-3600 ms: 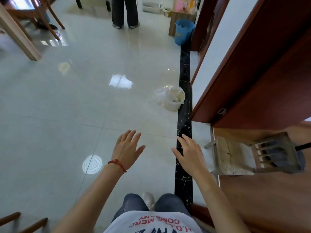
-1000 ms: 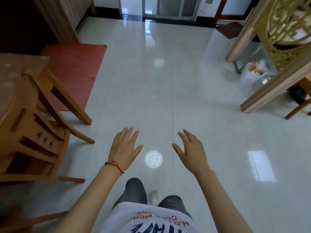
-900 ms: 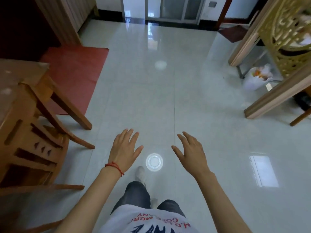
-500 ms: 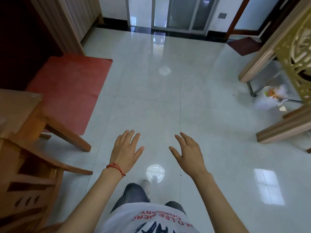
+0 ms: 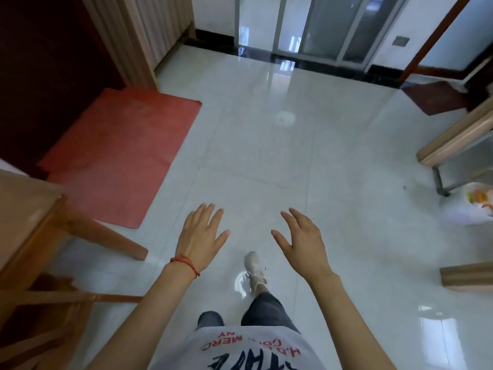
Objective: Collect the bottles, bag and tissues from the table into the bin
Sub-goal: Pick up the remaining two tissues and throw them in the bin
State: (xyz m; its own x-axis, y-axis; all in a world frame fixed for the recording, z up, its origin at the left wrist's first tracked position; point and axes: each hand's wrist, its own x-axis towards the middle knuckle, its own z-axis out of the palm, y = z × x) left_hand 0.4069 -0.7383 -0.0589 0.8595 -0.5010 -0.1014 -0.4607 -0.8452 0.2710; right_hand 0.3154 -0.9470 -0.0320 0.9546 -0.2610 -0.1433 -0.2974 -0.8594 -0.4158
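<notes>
Shirt (image 5: 240, 348) print partly reads "MERC"

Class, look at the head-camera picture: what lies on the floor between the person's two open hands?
In the head view, between the left hand and right hand lies bare white floor tile; the person's white shoe steps in just below the gap.

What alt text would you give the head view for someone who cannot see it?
A person walks across a glossy white tiled floor with the left hand and right hand held out open and empty. A red mat and wooden chair lie left; a plastic bag sits far right.
</notes>
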